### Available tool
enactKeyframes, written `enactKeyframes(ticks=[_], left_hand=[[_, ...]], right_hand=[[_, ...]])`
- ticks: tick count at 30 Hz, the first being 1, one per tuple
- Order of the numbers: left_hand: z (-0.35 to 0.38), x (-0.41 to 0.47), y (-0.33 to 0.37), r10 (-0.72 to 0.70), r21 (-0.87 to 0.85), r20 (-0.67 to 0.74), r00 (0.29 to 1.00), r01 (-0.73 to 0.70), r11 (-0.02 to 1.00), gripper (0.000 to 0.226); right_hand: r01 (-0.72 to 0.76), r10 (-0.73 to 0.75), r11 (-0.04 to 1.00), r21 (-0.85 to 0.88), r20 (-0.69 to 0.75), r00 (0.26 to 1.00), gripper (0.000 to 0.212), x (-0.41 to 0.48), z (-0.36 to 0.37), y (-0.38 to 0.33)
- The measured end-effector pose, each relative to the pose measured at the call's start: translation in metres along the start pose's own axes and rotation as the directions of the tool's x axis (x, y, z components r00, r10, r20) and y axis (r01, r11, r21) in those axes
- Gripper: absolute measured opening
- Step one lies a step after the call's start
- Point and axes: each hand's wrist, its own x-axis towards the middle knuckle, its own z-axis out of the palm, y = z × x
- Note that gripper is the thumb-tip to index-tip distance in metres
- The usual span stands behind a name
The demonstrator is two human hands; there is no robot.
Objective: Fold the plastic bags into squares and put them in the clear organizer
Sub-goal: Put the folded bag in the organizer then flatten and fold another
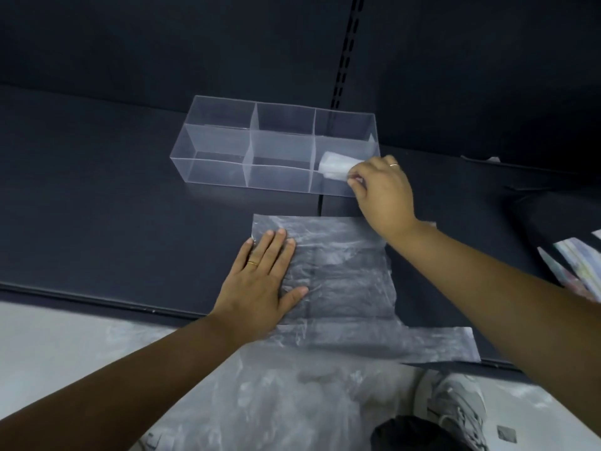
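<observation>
On the dark shelf (97, 206), starting at the left, we are looking at the organizer (247, 148). Its long axis is running left to right, with two rows of three cells. The left and middle cells are looking empty to us, though faint glints in the back row are leaving us unsure.

Nearer us, our left hand (260, 281) is lying flat with straight fingers. It is grasping nothing and is pressing down the left side of an unfolded bag (344, 281), which is stretching lengthwise toward us and hanging over the shelf edge.

Further right, our right hand (383, 190) is pinching a folded bag (335, 166) in a tight grip at the front right cell. The square is pointing left from the fingertips and, we judge, is sitting inside the cell walls.

We are judging the right hand the nearer one to the organizer, so the release is likely calling only for a slight drop and loosened fingers.
</observation>
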Motion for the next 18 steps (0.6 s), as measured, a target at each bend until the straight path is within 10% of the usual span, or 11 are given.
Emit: enactKeyframes(ticks=[5,9,18], left_hand=[[0.005,0.002,0.012,-0.112,-0.065,-0.054,0.992,0.109,0.992,0.078],[0.008,0.003,0.022,-0.103,-0.028,-0.019,0.994,0.103,0.994,0.077],[-0.001,0.003,-0.002,-0.162,-0.047,0.010,0.987,0.162,0.986,0.102]], right_hand=[[-0.032,0.036,0.998,0.062,-0.060,0.998,0.043,-0.022,-0.011,-0.044],[0.061,-0.139,0.950,0.305,0.242,0.960,0.052,-0.082,0.018,-0.099],[-0.270,0.324,0.938,-0.217,0.277,0.905,0.069,-0.113,0.008,0.073]])
